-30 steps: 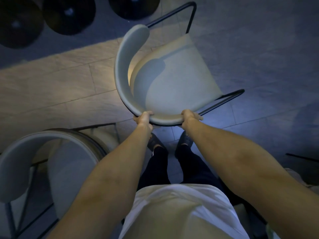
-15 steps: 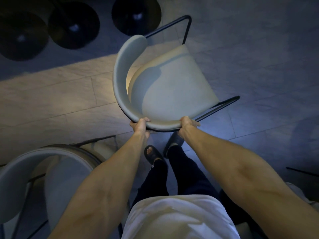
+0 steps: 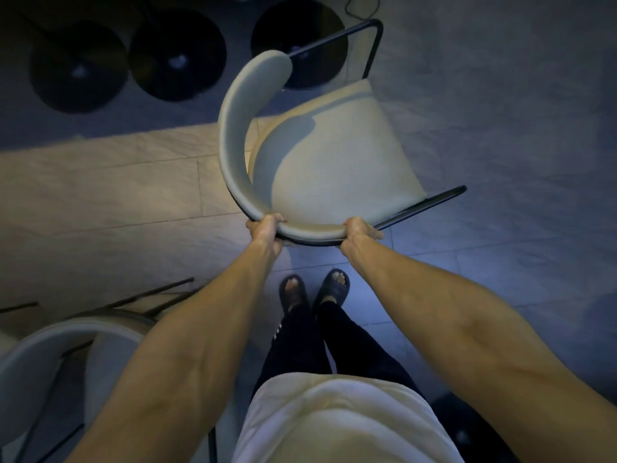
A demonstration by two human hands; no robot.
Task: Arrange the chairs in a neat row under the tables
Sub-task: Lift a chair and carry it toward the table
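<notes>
Presently held: one grey chair (image 3: 330, 162) with a curved backrest and a black metal frame, seen from above on the tiled floor (image 3: 100, 195). It stands directly in front of the person's feet, its seat turned away toward the upper right.

Left hand (image 3: 265, 230): clenched over the near rim of the backrest, fingers wrapped on top.
Right hand (image 3: 359, 233): clenched on the same rim, a little to the right, thumb side pointing outward.

Second chair (image 3: 50, 362): same grey type, at lower left beside the left forearm, apart from the first.

Round black table bases (image 3: 177, 55): three in a row along the top edge, on the darker floor strip; the held chair's far frame bar overlaps the rightmost one.

Sandals (image 3: 314, 289): dark pair, worn, close together just behind the backrest.
</notes>
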